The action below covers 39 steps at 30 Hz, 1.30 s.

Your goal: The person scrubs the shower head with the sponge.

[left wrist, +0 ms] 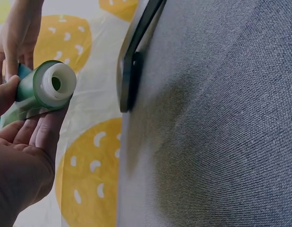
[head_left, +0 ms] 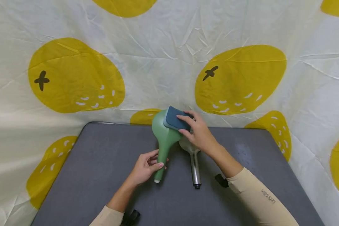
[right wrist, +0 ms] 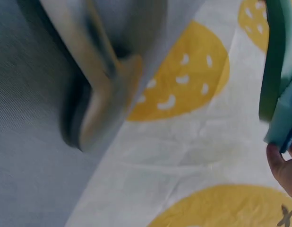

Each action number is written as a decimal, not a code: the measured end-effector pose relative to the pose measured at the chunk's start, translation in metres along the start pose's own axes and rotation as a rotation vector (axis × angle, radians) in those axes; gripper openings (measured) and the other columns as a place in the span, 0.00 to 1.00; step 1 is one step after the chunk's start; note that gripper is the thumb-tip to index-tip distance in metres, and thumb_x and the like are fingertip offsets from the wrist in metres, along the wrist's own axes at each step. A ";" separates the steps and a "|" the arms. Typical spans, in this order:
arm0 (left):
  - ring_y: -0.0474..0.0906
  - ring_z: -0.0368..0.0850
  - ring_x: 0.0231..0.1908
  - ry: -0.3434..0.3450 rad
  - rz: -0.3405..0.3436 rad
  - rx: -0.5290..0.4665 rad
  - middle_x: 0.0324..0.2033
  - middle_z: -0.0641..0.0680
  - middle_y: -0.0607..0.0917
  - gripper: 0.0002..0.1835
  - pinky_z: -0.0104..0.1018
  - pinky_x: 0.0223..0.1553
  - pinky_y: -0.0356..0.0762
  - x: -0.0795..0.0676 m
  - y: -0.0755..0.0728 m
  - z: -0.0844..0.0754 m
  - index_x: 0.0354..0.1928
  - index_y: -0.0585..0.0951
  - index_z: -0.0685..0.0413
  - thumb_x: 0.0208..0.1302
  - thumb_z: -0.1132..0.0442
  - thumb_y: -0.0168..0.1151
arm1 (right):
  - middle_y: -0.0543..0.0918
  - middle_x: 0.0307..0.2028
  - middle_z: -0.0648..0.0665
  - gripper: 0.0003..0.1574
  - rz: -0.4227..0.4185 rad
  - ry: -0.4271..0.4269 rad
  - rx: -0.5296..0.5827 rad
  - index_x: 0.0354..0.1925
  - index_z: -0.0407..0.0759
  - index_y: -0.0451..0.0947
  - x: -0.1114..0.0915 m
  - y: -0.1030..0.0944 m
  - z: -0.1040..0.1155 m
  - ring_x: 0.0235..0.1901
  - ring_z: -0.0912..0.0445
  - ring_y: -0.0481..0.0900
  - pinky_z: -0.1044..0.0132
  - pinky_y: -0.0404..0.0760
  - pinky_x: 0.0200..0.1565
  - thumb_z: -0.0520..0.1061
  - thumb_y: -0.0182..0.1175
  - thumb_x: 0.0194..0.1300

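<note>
A green shower head (head_left: 161, 138) is held up above the table, its round head toward the back. My left hand (head_left: 145, 166) grips its handle near the lower end, with the thumb on top. In the left wrist view its white hollow handle end (left wrist: 60, 81) faces the camera. Between the fingers and thumb of my right hand (head_left: 199, 131) is a blue two-layer sponge (head_left: 175, 117). The sponge's lighter side rests against the round head, seen also in the right wrist view as a light-blue block (right wrist: 280, 120).
A silver shower head (head_left: 195, 169) lies on the dark grey table (head_left: 110, 157), just right of the green one; my right hand partly covers its head. Behind the table hangs a white cloth (head_left: 164, 40) with yellow fruit prints.
</note>
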<state>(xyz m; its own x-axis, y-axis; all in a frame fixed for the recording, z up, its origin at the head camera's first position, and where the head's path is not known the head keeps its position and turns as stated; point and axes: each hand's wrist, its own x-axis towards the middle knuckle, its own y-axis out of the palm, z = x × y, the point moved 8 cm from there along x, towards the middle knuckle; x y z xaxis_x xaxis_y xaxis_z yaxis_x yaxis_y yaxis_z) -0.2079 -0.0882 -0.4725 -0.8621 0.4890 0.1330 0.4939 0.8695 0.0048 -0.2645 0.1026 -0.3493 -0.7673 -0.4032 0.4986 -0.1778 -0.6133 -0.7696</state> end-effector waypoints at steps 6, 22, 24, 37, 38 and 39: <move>0.88 0.67 0.42 0.033 0.026 0.009 0.52 0.77 0.84 0.29 0.40 0.47 0.89 -0.002 0.002 -0.003 0.71 0.70 0.71 0.70 0.73 0.64 | 0.69 0.69 0.32 0.34 0.001 0.124 0.084 0.69 0.43 0.75 0.015 -0.015 -0.023 0.68 0.38 0.70 0.42 0.78 0.63 0.41 0.71 0.67; 0.85 0.74 0.44 0.011 -0.012 0.016 0.52 0.75 0.84 0.30 0.40 0.46 0.89 0.002 0.001 -0.008 0.71 0.70 0.70 0.69 0.72 0.65 | 0.69 0.65 0.30 0.36 -0.088 -0.065 -0.064 0.65 0.44 0.77 -0.038 0.014 0.021 0.61 0.37 0.70 0.46 0.80 0.54 0.45 0.77 0.60; 0.85 0.74 0.45 0.008 -0.021 0.002 0.52 0.75 0.84 0.29 0.41 0.46 0.89 0.002 0.001 -0.007 0.71 0.70 0.70 0.69 0.72 0.65 | 0.70 0.65 0.30 0.37 -0.087 -0.094 -0.075 0.64 0.45 0.77 -0.047 0.023 0.030 0.60 0.37 0.71 0.46 0.80 0.53 0.47 0.78 0.59; 0.90 0.52 0.40 0.027 -0.025 -0.027 0.52 0.80 0.81 0.26 0.41 0.45 0.89 0.004 0.001 -0.013 0.68 0.70 0.75 0.71 0.73 0.62 | 0.71 0.64 0.31 0.38 -0.071 -0.209 -0.158 0.64 0.46 0.76 -0.054 0.033 0.052 0.60 0.36 0.72 0.46 0.81 0.52 0.48 0.78 0.59; 0.90 0.50 0.39 0.028 -0.023 -0.027 0.52 0.80 0.81 0.26 0.41 0.46 0.89 0.004 0.001 -0.014 0.68 0.70 0.75 0.72 0.73 0.62 | 0.71 0.64 0.31 0.37 -0.071 -0.213 -0.163 0.64 0.46 0.76 -0.050 0.030 0.051 0.60 0.35 0.72 0.45 0.81 0.52 0.47 0.78 0.59; 0.90 0.49 0.39 0.030 -0.023 -0.027 0.52 0.79 0.81 0.26 0.41 0.46 0.89 0.005 0.001 -0.015 0.68 0.70 0.74 0.72 0.73 0.61 | 0.71 0.64 0.30 0.37 -0.073 -0.213 -0.166 0.64 0.45 0.77 -0.046 0.027 0.049 0.59 0.35 0.72 0.44 0.81 0.53 0.47 0.78 0.59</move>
<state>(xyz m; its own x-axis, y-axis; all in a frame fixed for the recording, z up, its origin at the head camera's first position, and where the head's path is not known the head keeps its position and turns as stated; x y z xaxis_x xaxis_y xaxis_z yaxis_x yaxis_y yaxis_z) -0.2095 -0.0859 -0.4572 -0.8696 0.4662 0.1624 0.4772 0.8781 0.0345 -0.2036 0.0711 -0.3732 -0.6050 -0.5068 0.6141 -0.3397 -0.5332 -0.7748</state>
